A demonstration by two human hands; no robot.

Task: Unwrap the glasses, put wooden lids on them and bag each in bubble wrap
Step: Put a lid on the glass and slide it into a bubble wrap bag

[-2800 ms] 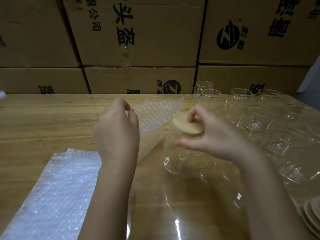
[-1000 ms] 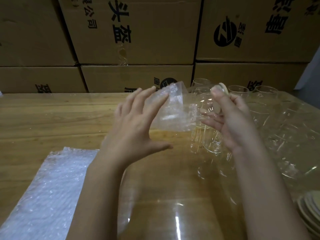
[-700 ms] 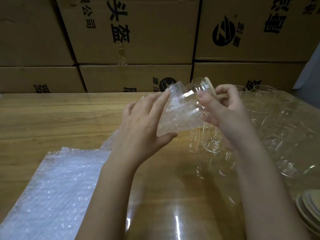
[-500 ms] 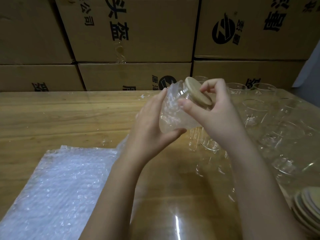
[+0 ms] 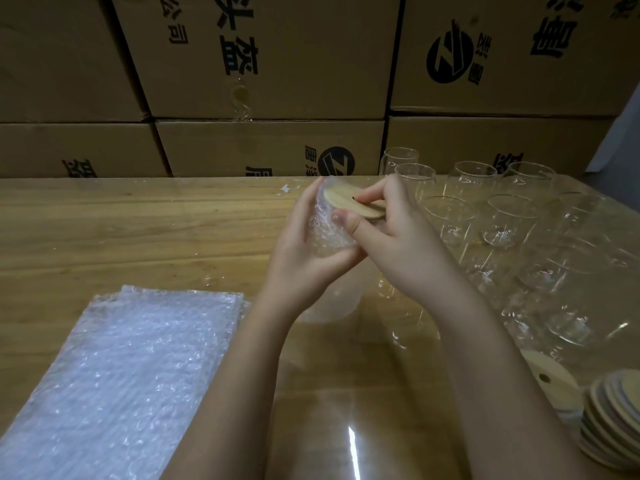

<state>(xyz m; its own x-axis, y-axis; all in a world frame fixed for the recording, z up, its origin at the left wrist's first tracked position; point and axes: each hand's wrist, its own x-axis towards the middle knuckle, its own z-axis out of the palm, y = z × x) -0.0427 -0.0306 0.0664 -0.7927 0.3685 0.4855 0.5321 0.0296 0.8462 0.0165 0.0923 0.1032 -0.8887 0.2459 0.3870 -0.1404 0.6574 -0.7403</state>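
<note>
left hand (image 5: 298,258): grip curled round the bubble-wrapped glass (image 5: 325,235)
right hand (image 5: 398,239): grip pinching the wooden lid (image 5: 343,201) at that glass's mouth

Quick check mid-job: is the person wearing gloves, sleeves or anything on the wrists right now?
No. The left hand and right hand are ungloved, with no rings on the fingers that show. Neither wrist carries a watch or bracelet, and no sleeve appears on either arm down to the bottom edge of the picture.

Left hand (image 5: 298,258) and right hand (image 5: 405,244) grip a bubble-wrapped glass (image 5: 325,233).
</note>
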